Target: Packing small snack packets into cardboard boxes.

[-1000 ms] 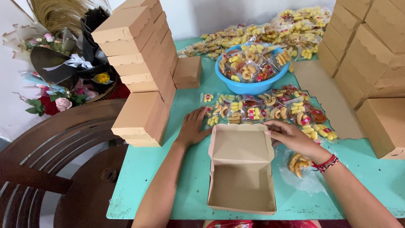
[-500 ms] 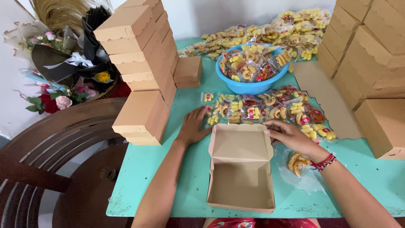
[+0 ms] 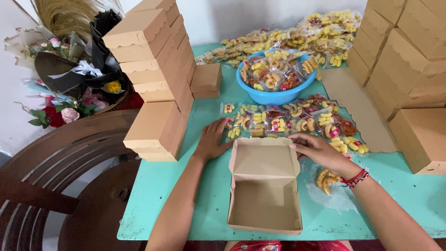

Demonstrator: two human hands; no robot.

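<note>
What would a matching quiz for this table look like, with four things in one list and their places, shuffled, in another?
Things:
1. open box
2. blue bowl
3. left hand
4. right hand

Places:
A. on the box lid's right edge
B. at the back of the table, full of snack packets
C. at the table's front edge, lid laid back, nothing inside
D. flat on the table, left of the box lid

Pairs: 1-C, 2-B, 3-D, 4-A
</note>
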